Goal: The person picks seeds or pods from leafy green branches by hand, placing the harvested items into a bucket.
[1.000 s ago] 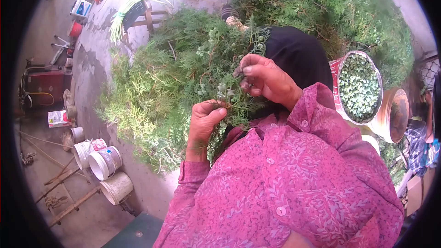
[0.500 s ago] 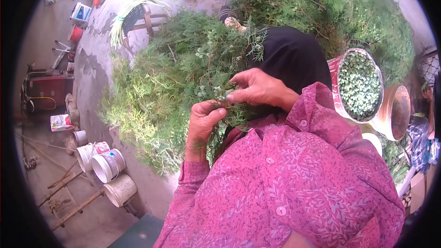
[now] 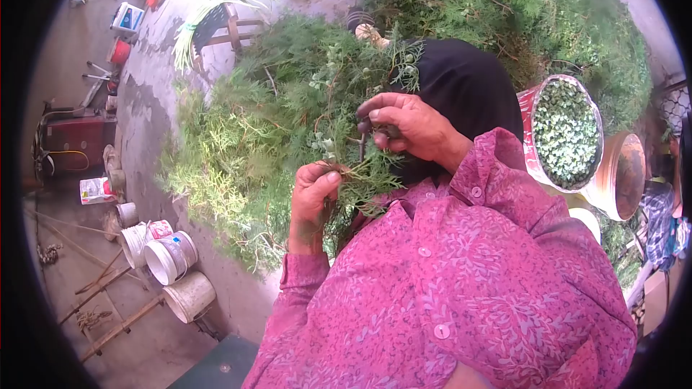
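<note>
My left hand (image 3: pixel 315 191) pinches the stem end of a green evergreen sprig (image 3: pixel 371 186) between thumb and forefinger. The sprig's scaly leaves spread to the right, in front of the pink shirt's collar. Just above it is my right hand (image 3: pixel 417 130), its fingers curled and the fingertips dark. Whatever those fingers enclose is hidden. A thin brown stem stands beside the right fingertips. Under and beyond both hands lies a heap of cut evergreen branches (image 3: pixel 238 144), with pale green cones (image 3: pixel 369 72) on some of them.
A red and white bucket (image 3: pixel 530 119) full of small green cones (image 3: pixel 566 133) stands at right, beside a tan bucket (image 3: pixel 623 176). More branches (image 3: pixel 577 21) are piled behind. Several white buckets (image 3: pixel 189 297) lie at left. A bundle of long green stems (image 3: pixel 189 36) rests on a stool.
My right hand has moved up and away from the sprig, and its fingers have curled. My left hand has shifted slightly down and left, and the sprig now points rightward.
</note>
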{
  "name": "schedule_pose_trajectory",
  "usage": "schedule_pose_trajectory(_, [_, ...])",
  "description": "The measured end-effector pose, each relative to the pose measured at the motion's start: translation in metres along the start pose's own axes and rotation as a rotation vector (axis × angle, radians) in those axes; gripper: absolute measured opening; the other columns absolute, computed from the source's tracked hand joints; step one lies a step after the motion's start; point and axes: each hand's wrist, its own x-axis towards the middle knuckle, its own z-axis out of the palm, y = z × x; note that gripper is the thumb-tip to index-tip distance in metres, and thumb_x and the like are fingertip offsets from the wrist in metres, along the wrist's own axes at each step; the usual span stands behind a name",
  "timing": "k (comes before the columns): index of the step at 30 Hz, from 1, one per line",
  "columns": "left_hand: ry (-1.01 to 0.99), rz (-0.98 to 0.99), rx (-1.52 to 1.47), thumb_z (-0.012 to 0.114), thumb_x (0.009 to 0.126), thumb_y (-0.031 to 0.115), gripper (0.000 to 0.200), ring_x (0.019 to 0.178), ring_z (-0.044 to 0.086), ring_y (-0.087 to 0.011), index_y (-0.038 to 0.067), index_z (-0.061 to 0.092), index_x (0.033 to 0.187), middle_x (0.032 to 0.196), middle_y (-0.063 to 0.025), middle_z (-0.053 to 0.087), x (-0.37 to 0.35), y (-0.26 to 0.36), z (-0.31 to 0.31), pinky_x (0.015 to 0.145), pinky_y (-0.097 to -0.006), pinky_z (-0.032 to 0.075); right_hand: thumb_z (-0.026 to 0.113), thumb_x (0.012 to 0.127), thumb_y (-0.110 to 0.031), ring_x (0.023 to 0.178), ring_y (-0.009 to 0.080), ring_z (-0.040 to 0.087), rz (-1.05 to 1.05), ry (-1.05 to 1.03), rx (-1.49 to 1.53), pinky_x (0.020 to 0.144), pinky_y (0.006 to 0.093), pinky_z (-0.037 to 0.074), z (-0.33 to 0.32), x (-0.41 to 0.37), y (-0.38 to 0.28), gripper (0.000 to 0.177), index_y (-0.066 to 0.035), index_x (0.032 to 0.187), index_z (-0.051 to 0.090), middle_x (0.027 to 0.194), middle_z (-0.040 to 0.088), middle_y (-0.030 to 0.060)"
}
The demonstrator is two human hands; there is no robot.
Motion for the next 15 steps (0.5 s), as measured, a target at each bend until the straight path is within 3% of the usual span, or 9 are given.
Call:
schedule_pose_trajectory(3, [-0.023, 0.001, -0.03, 0.064, 0.076, 0.015, 0.019, 0.047, 0.037, -0.0052, -0.003, 0.064, 0.081, 0.056, 0.0021, 0.051, 0.002, -0.001, 0.009, 0.045, -0.0198, 0.027, 0.053, 0.086, -0.016, 0.059, 0.0068, 0.053, 0.062, -0.001, -0.101, 0.042, 0.0177, 0.037, 0.008, 0.0, 0.001, 0.017, -0.003, 0.097, 0.057, 0.082, 0.06, 0.0045])
schedule_pose_trajectory(5, [-0.122, 0.016, 0.024, 0.064, 0.077, 0.02, 0.022, 0.047, 0.037, -0.0043, -0.002, 0.065, 0.08, 0.055, 0.0032, 0.05, 0.006, -0.003, 0.009, 0.045, -0.0187, 0.027, 0.055, 0.085, -0.021, 0.066, 0.0082, 0.055, 0.103, -0.079, -0.357, 0.054, 0.022, 0.044, 0.006, 0.005, 0.009, 0.023, -0.002, 0.097, 0.058, 0.081, 0.061, 0.0037])
schedule_pose_trajectory(6, [-0.123, 0.017, 0.023, 0.064, 0.077, 0.02, 0.022, 0.047, 0.037, -0.0043, -0.002, 0.065, 0.08, 0.055, 0.0032, 0.05, 0.007, -0.004, 0.008, 0.045, -0.0187, 0.027, 0.055, 0.086, -0.023, 0.068, 0.0088, 0.055, 0.035, -0.252, -0.227, 0.058, 0.0227, 0.045, 0.006, 0.011, 0.016, 0.025, -0.002, 0.099, 0.058, 0.083, 0.061, 0.0026])
schedule_pose_trajectory(9, [-0.134, -0.001, 0.143, 0.063, 0.079, 0.024, 0.024, 0.047, 0.036, -0.0028, -0.001, 0.065, 0.08, 0.054, 0.0049, 0.049, 0.01, -0.007, 0.002, 0.045, -0.0183, 0.026, 0.056, 0.086, -0.023, 0.07, 0.0087, 0.055, 0.138, -0.343, -0.195, 0.062, 0.0225, 0.045, 0.007, 0.008, 0.011, 0.027, -0.002, 0.102, 0.058, 0.083, 0.061, 0.0021])
schedule_pose_trajectory(11, [-0.138, -0.06, 0.165, 0.06, 0.079, 0.028, 0.028, 0.05, 0.046, -0.0043, 0.001, 0.064, 0.078, 0.071, -0.0063, 0.064, 0.011, -0.009, -0.002, 0.047, -0.0164, 0.034, 0.055, 0.086, -0.022, 0.066, 0.0058, 0.053, 0.092, -0.345, -0.279, 0.059, 0.0198, 0.043, 0.013, 0.003, 0.004, 0.025, -0.004, 0.103, 0.059, 0.08, 0.06, -0.0009])
schedule_pose_trajectory(15, [-0.137, -0.096, 0.159, 0.06, 0.08, 0.027, 0.026, 0.05, 0.046, -0.0037, 0.002, 0.064, 0.077, 0.071, -0.0045, 0.064, 0.01, -0.006, 0.001, 0.046, -0.0164, 0.034, 0.055, 0.085, -0.019, 0.064, 0.0033, 0.051, 0.014, -0.388, -0.277, 0.057, 0.0178, 0.04, 0.011, -0.003, 0.001, 0.025, -0.005, 0.105, 0.058, 0.077, 0.059, -0.0024])
